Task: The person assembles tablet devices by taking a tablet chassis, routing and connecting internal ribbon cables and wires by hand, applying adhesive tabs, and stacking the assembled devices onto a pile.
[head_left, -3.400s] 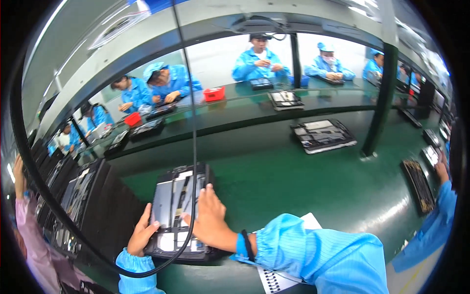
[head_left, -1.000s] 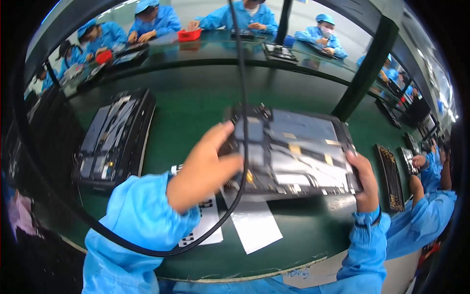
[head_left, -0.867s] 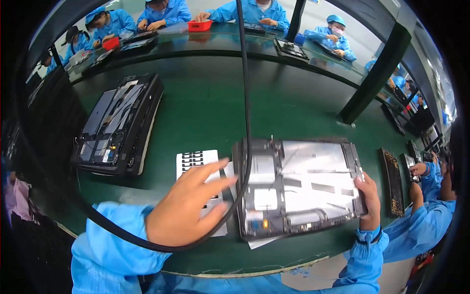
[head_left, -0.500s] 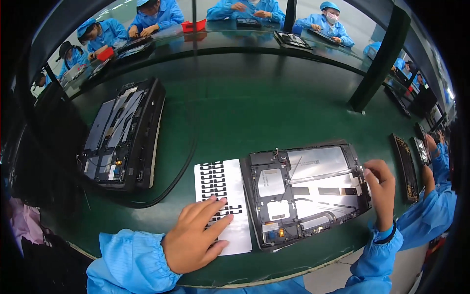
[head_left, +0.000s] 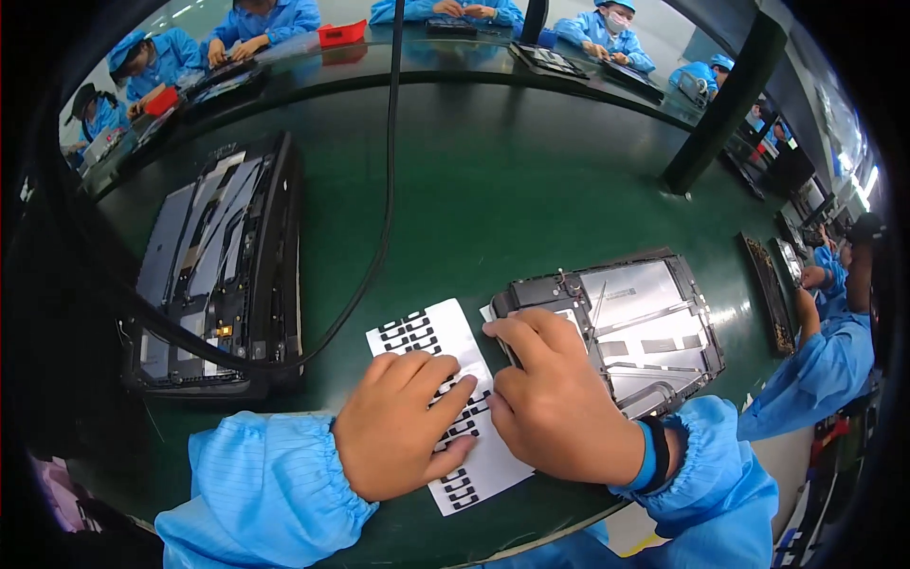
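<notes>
Cable (head_left: 391, 171) hangs before stacked tablets (head_left: 204, 247). Left hand (head_left: 403, 431) lies spread on paper (head_left: 489, 462); right hand's (head_left: 564, 412) fingers curl, hold hidden.

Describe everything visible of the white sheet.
The white sheet looks like flat paper with rows of small black notched shapes and a mostly bare right side. It lies slanted on the green table, left of the opened device. The left hand covers part; the right hand is at its right edge, contact unclear.
</notes>
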The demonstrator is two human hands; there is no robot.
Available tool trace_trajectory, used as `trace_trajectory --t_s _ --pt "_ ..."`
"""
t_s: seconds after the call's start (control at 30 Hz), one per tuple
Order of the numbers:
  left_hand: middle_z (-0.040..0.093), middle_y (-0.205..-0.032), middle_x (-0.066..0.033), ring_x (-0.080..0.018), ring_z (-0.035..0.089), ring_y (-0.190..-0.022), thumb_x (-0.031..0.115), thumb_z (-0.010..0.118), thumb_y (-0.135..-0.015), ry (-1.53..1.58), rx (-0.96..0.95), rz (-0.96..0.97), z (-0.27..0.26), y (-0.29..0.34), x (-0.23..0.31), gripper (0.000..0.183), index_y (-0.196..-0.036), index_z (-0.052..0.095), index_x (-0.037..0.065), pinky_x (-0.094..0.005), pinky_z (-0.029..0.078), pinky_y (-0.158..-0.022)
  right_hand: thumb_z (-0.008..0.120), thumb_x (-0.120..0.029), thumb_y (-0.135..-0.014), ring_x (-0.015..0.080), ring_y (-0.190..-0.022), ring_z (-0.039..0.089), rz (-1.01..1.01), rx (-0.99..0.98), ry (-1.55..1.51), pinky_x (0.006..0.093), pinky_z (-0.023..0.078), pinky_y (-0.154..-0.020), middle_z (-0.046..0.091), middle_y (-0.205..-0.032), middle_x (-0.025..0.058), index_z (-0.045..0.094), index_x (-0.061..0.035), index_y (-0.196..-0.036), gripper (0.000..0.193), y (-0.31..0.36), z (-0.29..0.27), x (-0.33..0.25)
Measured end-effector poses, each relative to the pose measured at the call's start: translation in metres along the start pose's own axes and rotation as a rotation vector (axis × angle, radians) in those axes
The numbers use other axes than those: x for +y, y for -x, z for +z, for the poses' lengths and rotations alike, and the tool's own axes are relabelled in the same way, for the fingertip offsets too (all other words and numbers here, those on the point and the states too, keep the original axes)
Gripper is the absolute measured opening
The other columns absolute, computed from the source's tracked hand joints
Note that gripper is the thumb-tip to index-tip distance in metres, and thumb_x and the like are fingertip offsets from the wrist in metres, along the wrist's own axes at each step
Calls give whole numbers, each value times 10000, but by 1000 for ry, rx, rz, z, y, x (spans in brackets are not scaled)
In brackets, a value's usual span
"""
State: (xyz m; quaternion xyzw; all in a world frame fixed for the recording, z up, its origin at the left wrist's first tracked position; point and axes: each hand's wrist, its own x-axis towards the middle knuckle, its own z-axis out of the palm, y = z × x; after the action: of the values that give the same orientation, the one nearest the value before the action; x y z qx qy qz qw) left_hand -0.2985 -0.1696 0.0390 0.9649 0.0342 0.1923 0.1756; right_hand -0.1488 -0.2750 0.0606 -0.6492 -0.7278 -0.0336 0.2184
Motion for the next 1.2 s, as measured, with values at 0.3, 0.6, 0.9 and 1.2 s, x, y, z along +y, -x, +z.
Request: trace_trajectory --t_s 0.3,0.6,0.9,1.2 --pt "500 -1007 -101 -256 465 -922 242 667 -639 -75 -42 -39 -7 0 3 449 -1010 567 10 -385 360 -788 585 -15 -521 350 -967 456 34 75 -38 454 363 -805 527 -991 199 551 75 -601 126 -11 16 -5" --pt "486 -1025 -144 -309 451 -948 193 678 -605 -141 -71 -26 -5 0 7 455 -1006 564 10 -410 352 -817 574 -103 -516 329 -897 461 -21 137 -83 423 339 -781 527 -846 204 575 53 -605 180 -5 22 -4" --pt "482 -1044 -156 -323 450 -968 172 666 -567 -183 -89 -51 -4 -2 11 439 -961 572 3 -420 349 -826 618 -149 -524 296 -828 449 -21 78 -12 468 313 -829 500 -758 152 635 4 -637 191 -7 23 -6" --pt "492 -1034 -151 -316 453 -967 179 648 -572 -162 -100 -74 -3 -3 12 465 -995 572 -1 -421 342 -832 591 -170 -550 308 -836 447 -20 90 -17 493 306 -851 485 -784 158 635 1 -639 198 -1 15 -6"
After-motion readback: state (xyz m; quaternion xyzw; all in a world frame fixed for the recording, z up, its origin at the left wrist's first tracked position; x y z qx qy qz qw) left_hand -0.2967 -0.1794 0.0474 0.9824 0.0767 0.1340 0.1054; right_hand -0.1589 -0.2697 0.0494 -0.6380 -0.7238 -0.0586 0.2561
